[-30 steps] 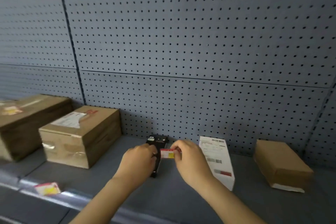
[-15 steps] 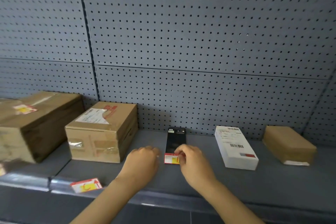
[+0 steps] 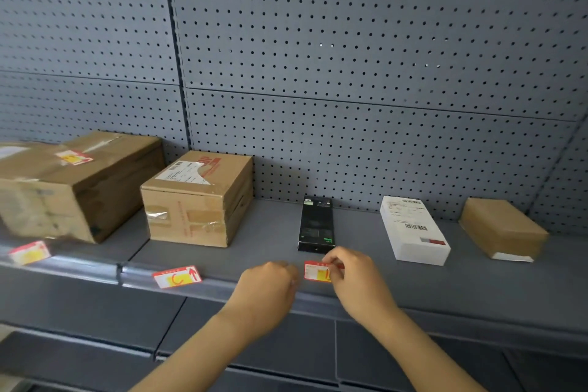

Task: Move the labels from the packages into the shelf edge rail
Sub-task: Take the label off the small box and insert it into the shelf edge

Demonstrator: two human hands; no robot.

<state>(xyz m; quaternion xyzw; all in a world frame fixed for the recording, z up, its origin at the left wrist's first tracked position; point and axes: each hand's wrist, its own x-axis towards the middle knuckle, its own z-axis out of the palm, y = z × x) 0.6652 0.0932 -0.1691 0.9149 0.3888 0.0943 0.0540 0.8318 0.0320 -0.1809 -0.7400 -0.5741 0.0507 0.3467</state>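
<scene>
My right hand pinches a red and yellow label just above the shelf's front edge rail, in front of a slim black box. My left hand hovers right beside the label's left edge with fingers curled; whether it touches the label is unclear. A second red and yellow label sits in the rail further left, and a third label is in the rail at the far left. Another label lies on top of the large cardboard box.
On the grey shelf stand a medium cardboard box, a white box with a shipping slip, and a small brown parcel at the right. Grey pegboard backs the shelf. A lower shelf shows below.
Both hands have come toward me from the black box to the shelf's front edge, carrying the label off the box. The view has tilted and shifted right.
</scene>
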